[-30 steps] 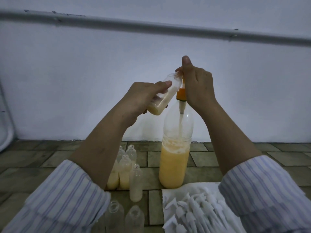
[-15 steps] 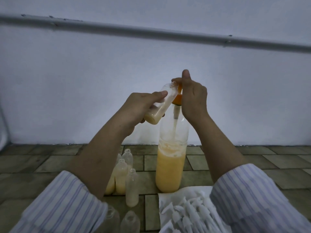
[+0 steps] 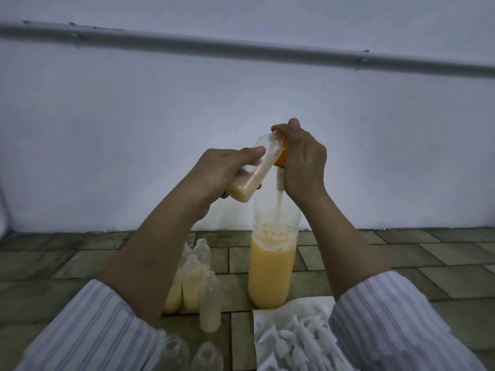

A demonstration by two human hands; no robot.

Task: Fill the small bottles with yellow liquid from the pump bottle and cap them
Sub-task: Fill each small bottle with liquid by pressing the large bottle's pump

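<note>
The right hand (image 3: 304,162) has pressed the orange pump (image 3: 281,156) lower; the left hand (image 3: 219,172) still grips the tilted small bottle (image 3: 254,170), mouth at the nozzle. Pump bottle (image 3: 272,266) stands at 12 o'clock on the tiled surface (image 3: 401,263), against a white wall (image 3: 134,129).

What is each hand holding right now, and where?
Left hand grips the small bottle around its lower body. Right hand grips the pump head.

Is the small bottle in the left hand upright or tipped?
Tipped: the small bottle slants, mouth raised to the pump bottle top, liquid pooled at its base.
</note>
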